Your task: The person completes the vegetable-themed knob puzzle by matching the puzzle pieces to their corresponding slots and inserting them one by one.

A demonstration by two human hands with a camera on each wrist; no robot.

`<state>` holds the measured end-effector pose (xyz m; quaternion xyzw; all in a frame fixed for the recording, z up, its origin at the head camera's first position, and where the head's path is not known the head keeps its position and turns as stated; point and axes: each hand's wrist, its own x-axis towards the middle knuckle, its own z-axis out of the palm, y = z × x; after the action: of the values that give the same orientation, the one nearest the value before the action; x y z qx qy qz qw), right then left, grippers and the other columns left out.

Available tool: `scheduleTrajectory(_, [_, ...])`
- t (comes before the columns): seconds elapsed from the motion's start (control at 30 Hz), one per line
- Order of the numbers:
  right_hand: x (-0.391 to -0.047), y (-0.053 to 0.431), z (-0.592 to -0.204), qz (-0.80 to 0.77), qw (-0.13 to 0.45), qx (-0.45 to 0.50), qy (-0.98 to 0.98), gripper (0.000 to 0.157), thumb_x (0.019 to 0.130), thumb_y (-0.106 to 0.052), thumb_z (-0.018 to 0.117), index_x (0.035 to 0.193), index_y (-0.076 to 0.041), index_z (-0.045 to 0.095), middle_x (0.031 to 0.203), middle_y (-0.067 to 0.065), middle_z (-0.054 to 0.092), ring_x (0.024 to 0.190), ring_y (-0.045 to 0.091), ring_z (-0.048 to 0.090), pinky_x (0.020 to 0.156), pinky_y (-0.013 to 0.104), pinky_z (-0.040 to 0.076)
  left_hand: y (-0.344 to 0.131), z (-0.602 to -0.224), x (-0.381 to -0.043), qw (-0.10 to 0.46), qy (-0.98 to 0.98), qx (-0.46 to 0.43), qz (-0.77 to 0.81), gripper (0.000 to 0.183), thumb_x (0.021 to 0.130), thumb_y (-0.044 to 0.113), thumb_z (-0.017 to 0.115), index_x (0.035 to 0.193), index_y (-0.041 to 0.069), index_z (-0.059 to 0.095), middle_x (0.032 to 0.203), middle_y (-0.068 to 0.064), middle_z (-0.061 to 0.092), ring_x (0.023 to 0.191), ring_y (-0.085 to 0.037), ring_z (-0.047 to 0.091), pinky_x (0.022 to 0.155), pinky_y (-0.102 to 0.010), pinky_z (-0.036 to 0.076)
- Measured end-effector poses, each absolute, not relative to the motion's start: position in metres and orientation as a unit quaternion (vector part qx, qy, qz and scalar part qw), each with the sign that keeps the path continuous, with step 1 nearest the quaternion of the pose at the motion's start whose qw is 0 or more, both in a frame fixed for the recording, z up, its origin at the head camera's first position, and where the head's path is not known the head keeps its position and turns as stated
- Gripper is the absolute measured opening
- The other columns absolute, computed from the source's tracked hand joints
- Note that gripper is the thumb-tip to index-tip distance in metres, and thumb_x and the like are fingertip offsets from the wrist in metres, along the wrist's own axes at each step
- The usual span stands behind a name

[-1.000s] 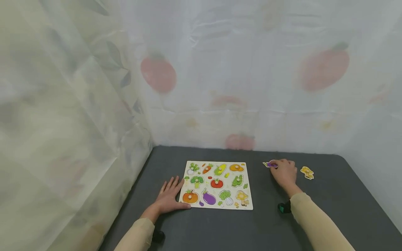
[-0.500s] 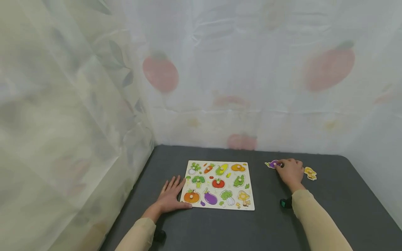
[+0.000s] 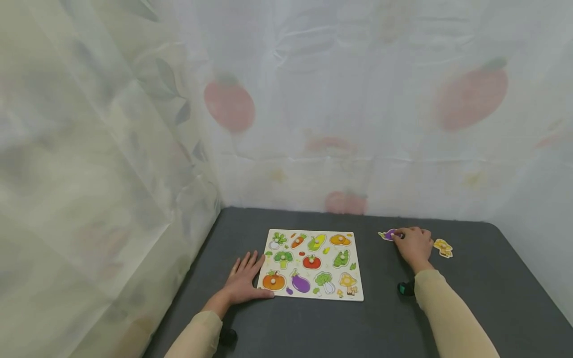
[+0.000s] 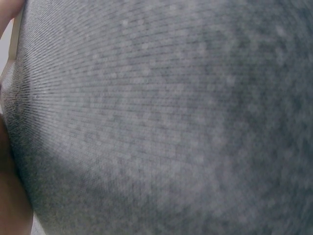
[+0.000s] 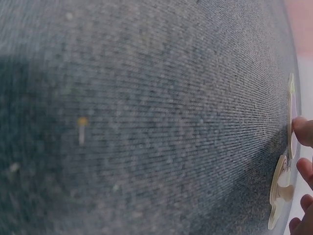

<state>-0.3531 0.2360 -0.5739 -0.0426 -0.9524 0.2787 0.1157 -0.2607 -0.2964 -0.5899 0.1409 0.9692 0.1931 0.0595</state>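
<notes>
My left hand (image 3: 241,283) lies flat with fingers spread at the left edge of a vegetable puzzle board (image 3: 331,271), thumb along its front corner. The board shows knobbed pieces such as a tomato (image 3: 312,262) and a pumpkin (image 3: 273,280). Beyond the board's right side, my right hand (image 3: 414,246) pinches an eggplant puzzle piece (image 3: 387,234) between thumb and fingers, which cover its right part. In the right wrist view, a thumb tip (image 5: 301,128) meets that piece. A yellow mushroom puzzle piece (image 3: 443,247) lies just right of the hand; its knob (image 5: 284,192) shows from the side.
Everything rests on a dark grey table (image 3: 313,328). A pale curtain (image 3: 291,99) with printed fruit hangs behind the table, and another curtain side (image 3: 112,199) runs down the left. A black wrist camera (image 3: 406,288) sits below the right hand.
My right hand has shifted a little to the right, uncovering more of the eggplant piece. The view has shifted slightly. The left hand still lies at the board's edge.
</notes>
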Motion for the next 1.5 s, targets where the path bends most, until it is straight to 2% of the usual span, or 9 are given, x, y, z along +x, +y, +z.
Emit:
scheduleTrajectory(0.47, [-0.351,0.234,-0.569,0.274,0.114,-0.038,-0.954,0.026,0.102,-0.02,0.063,0.112,0.001,0.074,0.128,0.034,0.052,0.125,0.058,0.032,0.098,0.073,0.027,-0.294,-0.587,-0.261,0.056,0.968,0.143,0.2,0.125,0.07,0.085,0.069,0.166,0.021,0.019,0.171,-0.008,0.01,0.157,-0.032,0.002,0.123,-0.056,-0.002])
scheduleTrajectory(0.63, [-0.351,0.231,-0.566,0.27,0.107,-0.031,-0.956,0.027,0.102,-0.022,0.063,0.111,0.001,0.074,0.129,0.034,0.052,0.125,0.058,0.032,0.1,0.073,0.026,-0.295,-0.589,-0.263,0.048,0.966,0.145,0.207,0.126,0.069,0.084,0.071,0.165,0.019,0.022,0.171,-0.011,0.012,0.157,-0.035,0.004,0.122,-0.058,-0.001])
scheduleTrajectory(0.87, [-0.354,0.22,-0.567,0.277,0.122,-0.013,-0.953,0.03,0.099,-0.027,0.066,0.104,0.001,0.075,0.126,0.031,0.055,0.126,0.055,0.034,0.101,0.071,0.025,-0.295,-0.585,-0.261,0.052,0.968,0.141,0.201,0.126,0.07,0.085,0.069,0.166,0.021,0.019,0.171,-0.01,0.01,0.157,-0.033,0.002,0.123,-0.057,-0.003])
scheduleTrajectory(1.1, [-0.355,0.214,-0.572,0.282,0.118,-0.013,-0.952,0.03,0.097,-0.029,0.07,0.102,0.0,0.077,0.127,0.029,0.056,0.127,0.055,0.033,0.103,0.071,0.024,-0.294,-0.58,-0.258,0.053,0.964,0.149,0.212,0.127,0.071,0.083,0.07,0.165,0.014,0.022,0.17,-0.016,0.013,0.156,-0.038,0.005,0.122,-0.059,-0.002])
scheduleTrajectory(1.5, [-0.354,0.215,-0.575,0.289,0.112,-0.01,-0.951,0.029,0.097,-0.028,0.069,0.107,-0.002,0.077,0.128,0.029,0.057,0.126,0.056,0.033,0.1,0.071,0.026,-0.293,-0.581,-0.258,0.059,0.964,0.144,0.215,0.126,0.07,0.086,0.068,0.166,0.021,0.018,0.171,-0.008,0.009,0.157,-0.031,-0.001,0.123,-0.056,-0.005])
